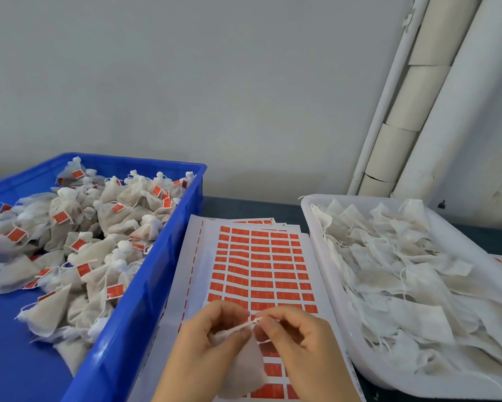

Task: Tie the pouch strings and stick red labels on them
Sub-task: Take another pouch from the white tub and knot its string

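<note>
Sitting left of the white sheet of red labels, a blue plastic crate holds labelled pouches. Over the sheet, the left hand grips a white mesh pouch and the right hand pinches its string. A white plastic tray sits to the sheet's right.

I can read nothing here. The red labels on the sheet just beyond my fingers carry pale marks, too blurred to make out. The same goes for the red tags on the tied pouches far left of my fingers, and the small print along the sheet's margin just right of them.
</note>
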Demonstrator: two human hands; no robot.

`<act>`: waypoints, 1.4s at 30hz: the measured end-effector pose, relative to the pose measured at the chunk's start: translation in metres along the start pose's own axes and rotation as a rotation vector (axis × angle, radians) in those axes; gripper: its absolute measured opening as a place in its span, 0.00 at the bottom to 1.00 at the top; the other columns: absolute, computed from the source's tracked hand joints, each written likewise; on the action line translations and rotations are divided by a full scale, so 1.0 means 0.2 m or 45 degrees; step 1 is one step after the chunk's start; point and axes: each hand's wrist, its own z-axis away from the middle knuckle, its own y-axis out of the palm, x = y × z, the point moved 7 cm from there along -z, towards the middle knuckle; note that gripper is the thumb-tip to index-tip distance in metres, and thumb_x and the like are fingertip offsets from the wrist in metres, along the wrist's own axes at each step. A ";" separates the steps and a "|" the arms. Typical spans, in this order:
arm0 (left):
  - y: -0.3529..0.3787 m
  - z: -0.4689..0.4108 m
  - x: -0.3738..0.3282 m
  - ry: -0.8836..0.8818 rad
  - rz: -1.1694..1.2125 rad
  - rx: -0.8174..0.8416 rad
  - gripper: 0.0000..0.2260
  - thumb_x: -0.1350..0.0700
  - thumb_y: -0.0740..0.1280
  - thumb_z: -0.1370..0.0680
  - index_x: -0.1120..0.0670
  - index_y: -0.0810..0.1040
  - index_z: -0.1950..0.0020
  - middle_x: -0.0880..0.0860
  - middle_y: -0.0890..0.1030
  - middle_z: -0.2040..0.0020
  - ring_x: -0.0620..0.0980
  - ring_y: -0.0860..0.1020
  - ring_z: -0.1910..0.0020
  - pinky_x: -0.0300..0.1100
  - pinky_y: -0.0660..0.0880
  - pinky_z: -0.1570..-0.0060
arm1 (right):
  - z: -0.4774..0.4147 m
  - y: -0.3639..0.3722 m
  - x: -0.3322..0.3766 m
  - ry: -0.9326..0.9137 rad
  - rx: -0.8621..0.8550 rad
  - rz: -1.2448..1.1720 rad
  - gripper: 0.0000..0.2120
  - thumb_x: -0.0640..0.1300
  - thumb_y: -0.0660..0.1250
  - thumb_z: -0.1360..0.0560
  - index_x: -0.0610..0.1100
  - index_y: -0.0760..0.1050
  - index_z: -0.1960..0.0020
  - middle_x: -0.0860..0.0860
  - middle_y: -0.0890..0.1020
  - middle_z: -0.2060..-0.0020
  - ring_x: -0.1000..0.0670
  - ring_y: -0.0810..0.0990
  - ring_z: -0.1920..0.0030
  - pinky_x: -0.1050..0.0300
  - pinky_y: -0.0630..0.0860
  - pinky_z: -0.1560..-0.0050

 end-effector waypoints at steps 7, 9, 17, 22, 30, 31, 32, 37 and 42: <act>0.04 0.00 -0.01 0.061 0.009 0.065 0.02 0.57 0.72 0.30 0.50 0.82 0.61 0.44 0.82 0.65 0.40 0.80 0.61 0.27 0.74 0.65 | -0.01 0.00 0.02 0.017 -0.004 -0.107 0.05 0.47 0.69 0.28 0.55 0.79 0.62 0.58 0.84 0.65 0.56 0.83 0.60 0.60 0.81 0.55; 0.03 -0.01 -0.01 0.065 0.002 0.040 0.02 0.57 0.71 0.29 0.51 0.82 0.61 0.46 0.83 0.64 0.44 0.81 0.60 0.31 0.77 0.62 | -0.01 -0.01 0.02 0.018 -0.049 -0.140 0.04 0.47 0.67 0.27 0.52 0.77 0.60 0.55 0.83 0.66 0.55 0.83 0.62 0.61 0.81 0.58; 0.03 -0.01 -0.04 0.130 -0.167 0.036 0.01 0.55 0.69 0.27 0.50 0.79 0.58 0.44 0.81 0.59 0.41 0.80 0.57 0.26 0.74 0.60 | -0.04 0.00 0.02 0.009 -0.066 -0.197 0.05 0.47 0.64 0.25 0.48 0.75 0.58 0.56 0.80 0.72 0.57 0.80 0.67 0.66 0.78 0.63; 0.01 -0.02 -0.02 0.106 0.006 0.021 0.01 0.60 0.70 0.28 0.54 0.81 0.59 0.46 0.83 0.63 0.42 0.81 0.59 0.28 0.75 0.62 | -0.04 0.03 -0.02 0.083 0.024 -0.270 0.14 0.61 0.66 0.36 0.54 0.75 0.56 0.63 0.82 0.63 0.60 0.81 0.57 0.66 0.78 0.52; -0.01 -0.02 -0.04 0.042 0.234 -0.050 0.03 0.61 0.70 0.28 0.54 0.81 0.58 0.46 0.84 0.61 0.42 0.82 0.58 0.35 0.76 0.57 | -0.04 0.15 -0.09 0.221 0.068 -0.322 0.14 0.53 0.73 0.37 0.56 0.76 0.52 0.60 0.83 0.57 0.59 0.81 0.54 0.68 0.77 0.51; -0.02 -0.03 -0.05 0.035 0.240 -0.074 0.02 0.61 0.70 0.28 0.54 0.81 0.58 0.45 0.84 0.61 0.41 0.82 0.58 0.33 0.75 0.60 | -0.05 0.13 -0.10 0.206 0.035 -0.305 0.11 0.54 0.73 0.36 0.57 0.77 0.55 0.61 0.83 0.60 0.59 0.81 0.55 0.68 0.77 0.51; -0.03 -0.04 -0.05 0.024 0.248 -0.089 0.02 0.61 0.69 0.28 0.54 0.81 0.58 0.44 0.84 0.62 0.40 0.82 0.59 0.32 0.75 0.61 | -0.05 0.12 -0.10 0.185 0.026 -0.282 0.08 0.53 0.73 0.35 0.57 0.78 0.57 0.62 0.83 0.61 0.59 0.81 0.55 0.70 0.76 0.52; -0.04 -0.05 -0.08 -0.042 0.243 -0.061 0.03 0.62 0.69 0.27 0.55 0.81 0.59 0.45 0.83 0.64 0.41 0.81 0.65 0.30 0.74 0.70 | -0.04 0.11 -0.08 0.083 0.064 -0.237 0.04 0.51 0.73 0.32 0.58 0.80 0.58 0.69 0.81 0.57 0.63 0.79 0.51 0.71 0.72 0.49; -0.03 -0.05 -0.09 -0.126 0.391 -0.082 0.03 0.61 0.68 0.26 0.58 0.80 0.58 0.50 0.83 0.66 0.44 0.81 0.70 0.30 0.73 0.73 | -0.05 0.12 -0.07 0.043 0.098 -0.228 0.10 0.51 0.71 0.31 0.66 0.79 0.66 0.68 0.82 0.59 0.65 0.79 0.52 0.71 0.73 0.49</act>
